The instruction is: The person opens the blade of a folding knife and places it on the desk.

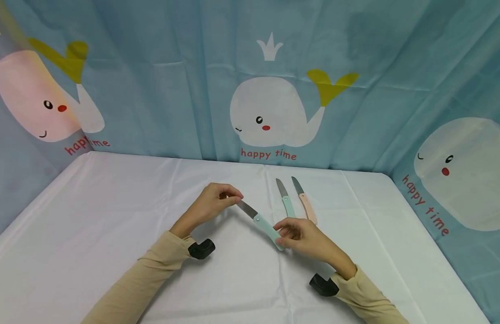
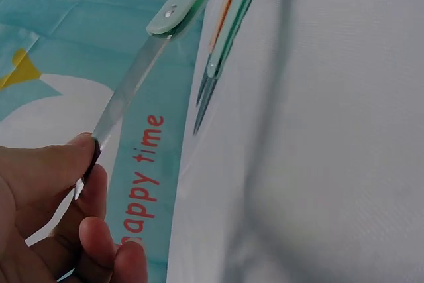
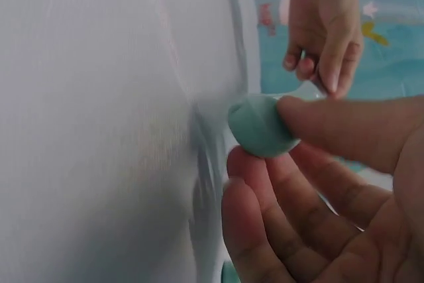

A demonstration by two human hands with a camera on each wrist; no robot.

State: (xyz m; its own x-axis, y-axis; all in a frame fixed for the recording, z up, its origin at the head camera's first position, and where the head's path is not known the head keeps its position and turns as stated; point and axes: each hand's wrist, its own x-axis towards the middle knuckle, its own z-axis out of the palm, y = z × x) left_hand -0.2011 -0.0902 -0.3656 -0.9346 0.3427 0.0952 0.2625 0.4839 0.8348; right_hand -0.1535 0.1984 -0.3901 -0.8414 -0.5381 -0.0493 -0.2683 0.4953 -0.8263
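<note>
Between both hands a folding knife with a mint-green handle (image 1: pixel 268 230) is held with its blade (image 1: pixel 247 209) unfolded. My left hand (image 1: pixel 215 200) pinches the blade near its tip between thumb and forefinger, as the left wrist view also shows. At the handle's end, my right hand (image 1: pixel 302 238) pinches it between thumb and fingers. The right wrist view looks at the rounded end of the handle (image 3: pixel 258 124) under the thumb. Behind the right hand lie a second mint-green knife (image 1: pixel 288 204) and a peach-handled knife (image 1: pixel 307 207), both with blades out.
A white cloth covers the table (image 1: pixel 112 216). Behind it hangs a blue curtain (image 1: pixel 169 108) printed with whales, along the table's back and sides. Each sleeve carries a black wrist camera (image 1: pixel 202 249) at its cuff.
</note>
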